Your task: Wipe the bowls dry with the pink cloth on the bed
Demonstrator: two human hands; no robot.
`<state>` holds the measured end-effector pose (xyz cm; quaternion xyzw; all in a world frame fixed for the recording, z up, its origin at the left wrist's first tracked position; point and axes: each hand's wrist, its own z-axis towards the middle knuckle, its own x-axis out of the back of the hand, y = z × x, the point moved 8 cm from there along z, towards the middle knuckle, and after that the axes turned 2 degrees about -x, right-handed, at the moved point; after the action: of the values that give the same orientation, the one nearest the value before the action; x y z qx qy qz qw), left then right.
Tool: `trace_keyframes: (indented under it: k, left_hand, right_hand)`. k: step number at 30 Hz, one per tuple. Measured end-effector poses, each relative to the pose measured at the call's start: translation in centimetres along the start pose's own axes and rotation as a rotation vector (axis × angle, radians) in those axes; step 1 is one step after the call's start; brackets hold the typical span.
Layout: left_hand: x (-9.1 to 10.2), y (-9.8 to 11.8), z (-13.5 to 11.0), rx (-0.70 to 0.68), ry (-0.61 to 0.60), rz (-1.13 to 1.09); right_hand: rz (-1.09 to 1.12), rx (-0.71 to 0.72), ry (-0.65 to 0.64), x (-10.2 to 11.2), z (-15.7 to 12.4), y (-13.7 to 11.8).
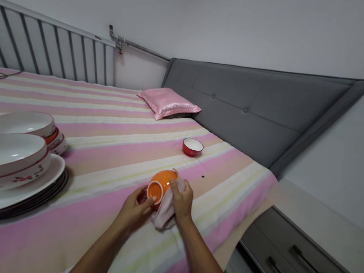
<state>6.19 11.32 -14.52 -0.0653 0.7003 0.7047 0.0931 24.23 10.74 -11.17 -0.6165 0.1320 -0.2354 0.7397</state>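
Observation:
An orange bowl (165, 178) is held up over the bed, tipped so that its white-ringed foot faces me. My left hand (135, 205) grips it from the left, the thumb lying at the foot. On the other side my right hand (182, 200) pinches a pale pink cloth (165, 211) against the bowl's outer wall. The cloth hangs down below the bowl, and the bowl's inside is turned away from view. A small red bowl (192, 147), white within, stands upright on the bed beyond my hands.
Large white bowls (4, 160) sit on a white plate (55, 172) atop dark plates at left; more bowls stand behind. A pink pillow (169, 102) lies by the grey headboard (241, 104). A drawer cabinet (303, 259) stands right of the striped bed (88, 214).

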Motion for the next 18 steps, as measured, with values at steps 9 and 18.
trace_keyframes:
  k: [9, 18]
  left_hand:
    - [-1.2, 0.9, -0.8, -0.025, -0.039, 0.031]
    - [-1.2, 1.8, -0.9, -0.124, 0.01, 0.278]
  right_hand:
    - [0.088, -0.254, 0.117, 1.5, -0.8, 1.5]
    - [0.478, -0.442, -0.135, 0.6, 0.7, 3.7]
